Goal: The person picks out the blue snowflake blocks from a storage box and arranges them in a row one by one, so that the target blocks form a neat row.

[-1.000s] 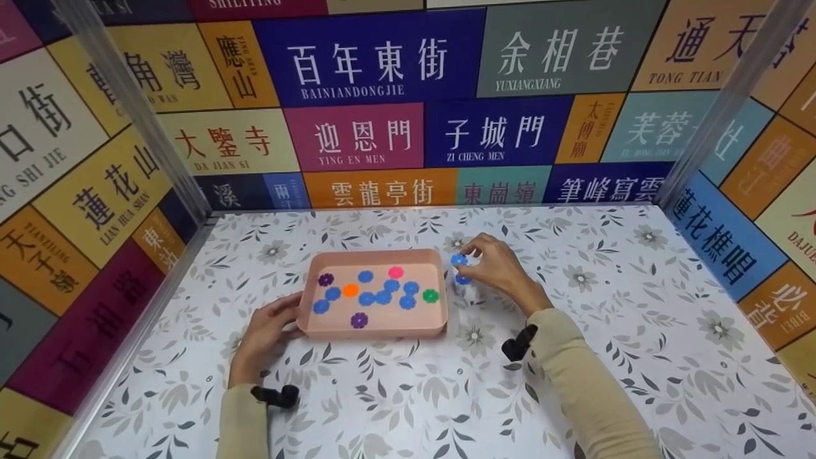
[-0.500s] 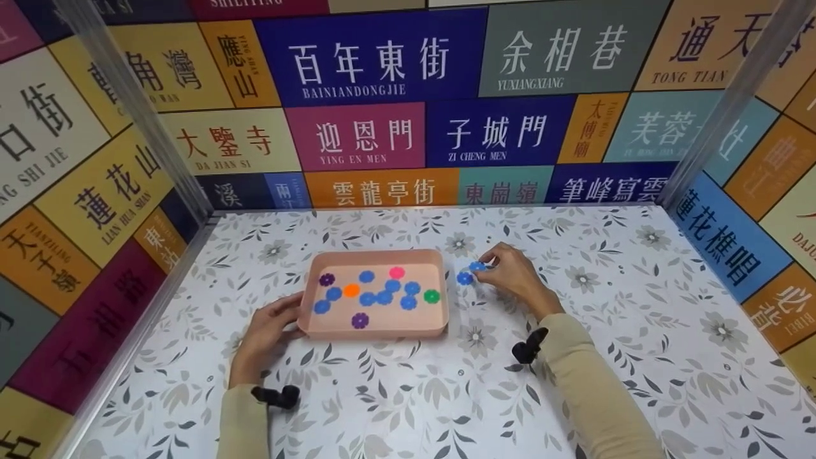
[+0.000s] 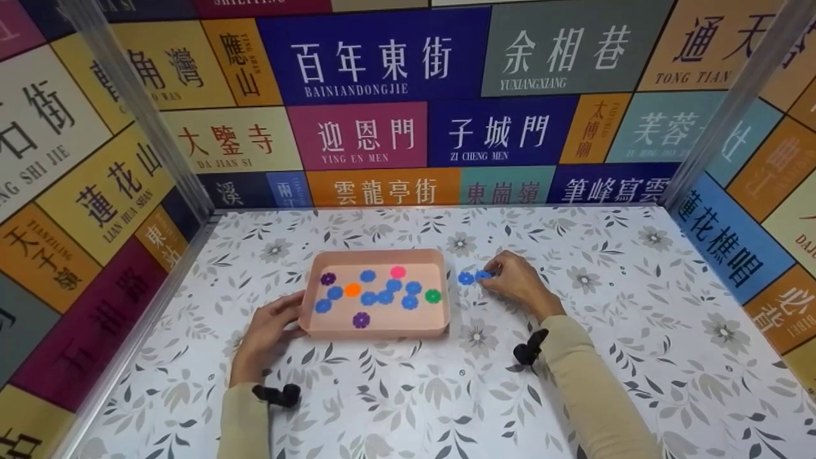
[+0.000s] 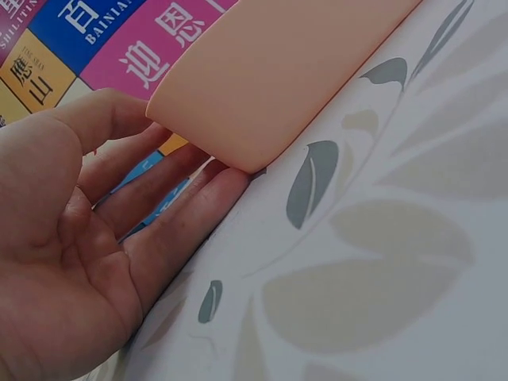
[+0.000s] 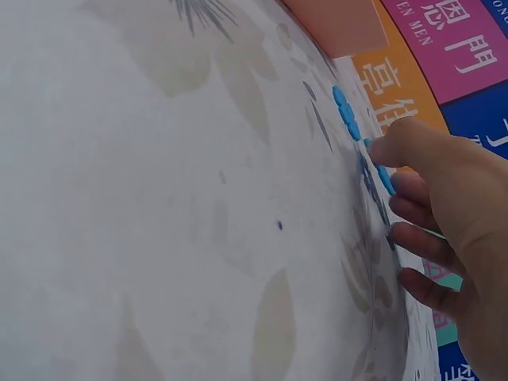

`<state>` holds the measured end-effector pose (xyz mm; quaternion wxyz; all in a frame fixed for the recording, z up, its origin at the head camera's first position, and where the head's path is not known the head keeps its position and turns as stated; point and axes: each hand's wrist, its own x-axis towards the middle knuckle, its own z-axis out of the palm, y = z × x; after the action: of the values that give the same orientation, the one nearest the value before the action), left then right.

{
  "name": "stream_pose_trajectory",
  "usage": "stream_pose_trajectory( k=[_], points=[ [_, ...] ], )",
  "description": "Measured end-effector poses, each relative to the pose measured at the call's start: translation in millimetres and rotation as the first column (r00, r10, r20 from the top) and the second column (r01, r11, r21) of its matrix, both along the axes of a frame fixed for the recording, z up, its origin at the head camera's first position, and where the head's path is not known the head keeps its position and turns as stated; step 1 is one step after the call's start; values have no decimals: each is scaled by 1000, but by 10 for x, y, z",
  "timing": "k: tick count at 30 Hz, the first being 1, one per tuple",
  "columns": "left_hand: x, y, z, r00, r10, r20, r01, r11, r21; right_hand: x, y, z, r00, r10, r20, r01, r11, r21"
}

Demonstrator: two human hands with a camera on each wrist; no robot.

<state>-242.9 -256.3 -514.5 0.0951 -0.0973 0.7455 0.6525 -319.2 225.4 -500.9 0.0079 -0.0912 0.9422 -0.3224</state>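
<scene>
My left hand [image 3: 271, 328] rests at the left end of a pink rectangular tray [image 3: 376, 332]. In the left wrist view, the fingers of the left hand [image 4: 103, 230] are extended, with tips against the tray's outer wall [image 4: 262, 79]. Right of the tray, my right hand [image 3: 516, 280] pinches a blue flower-shaped plastic disc [image 3: 482, 275] between thumb and forefinger, low over the table. Another blue disc [image 3: 466, 278] lies just left of it. In the right wrist view, the right hand [image 5: 452, 206] partly hides the pinched disc [image 5: 384, 176]; its other fingers are loosely bent.
Inside the tray lie several blue discs [image 3: 368, 276], two purple ones, an orange disc [image 3: 352, 290], a pink disc [image 3: 398, 272] and a green disc [image 3: 433, 296]. A floral cloth [image 3: 408, 395] covers the table. Walls with printed signs [image 3: 376, 64] stand behind and at both sides.
My right hand has moved right and slightly toward me, lowering its blue disc from above the other one to beside it. The left hand and tray stay put.
</scene>
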Motion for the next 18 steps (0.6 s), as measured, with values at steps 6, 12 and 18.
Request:
stream_pose_trajectory(
  k=[6, 12, 18],
  points=[
    [-12, 5, -5, 1000, 9, -20, -9, 1000, 9, -5, 8, -9, 1000, 27, 7, -27, 1000, 13],
    [-15, 9, 7, 1000, 26, 12, -27, 999, 21, -19, -13, 28, 999, 31, 25, -32, 999, 11],
    [-15, 5, 5, 999, 41, 12, -41, 998, 42, -20, -167, 170, 997, 75, -9, -76, 996, -53]
  ],
)
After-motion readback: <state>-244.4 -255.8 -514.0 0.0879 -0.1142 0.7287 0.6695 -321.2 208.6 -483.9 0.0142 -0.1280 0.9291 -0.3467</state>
